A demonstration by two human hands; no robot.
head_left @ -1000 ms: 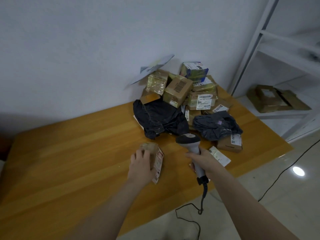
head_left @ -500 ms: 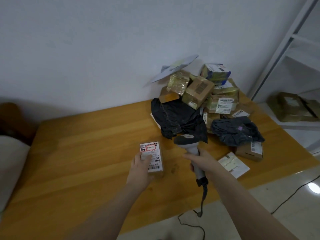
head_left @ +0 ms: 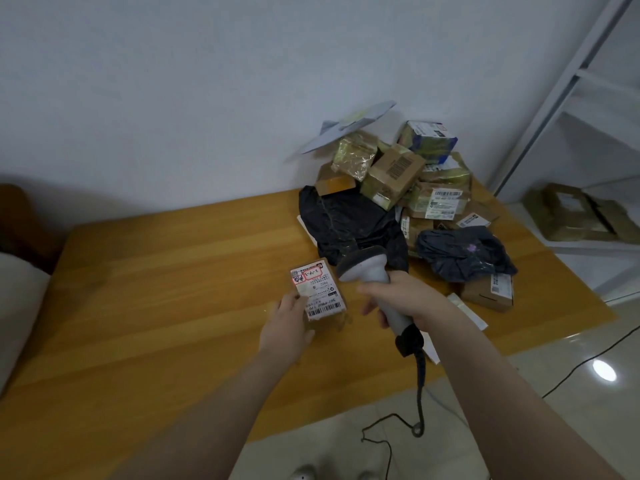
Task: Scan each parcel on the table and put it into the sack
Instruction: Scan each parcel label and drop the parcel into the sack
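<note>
Now the left hand [head_left: 287,323] grips a small brown parcel [head_left: 320,296], white label up, on the wooden desk [head_left: 156,289]. Just beside it, the right hand [head_left: 401,296] clasps a grey scanner [head_left: 374,275], its dark cord hanging below.

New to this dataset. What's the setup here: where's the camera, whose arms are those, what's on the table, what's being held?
There is no robot here. A person works with bare hands, and the picture comes from a wide-angle camera worn on their head, looking forward and down, so the arms reach in from the bottom.

The left hand grips a small brown parcel with a white label, label facing up. The right hand grips a grey handheld barcode scanner, whose head sits just right of the parcel. Its dark cable hangs down to the floor.

On the wooden table, near the wall, sits a pile of brown cardboard boxes, with a large black plastic bag and a smaller dark plastic bag in front of it. White metal shelving stands at the right.
</note>
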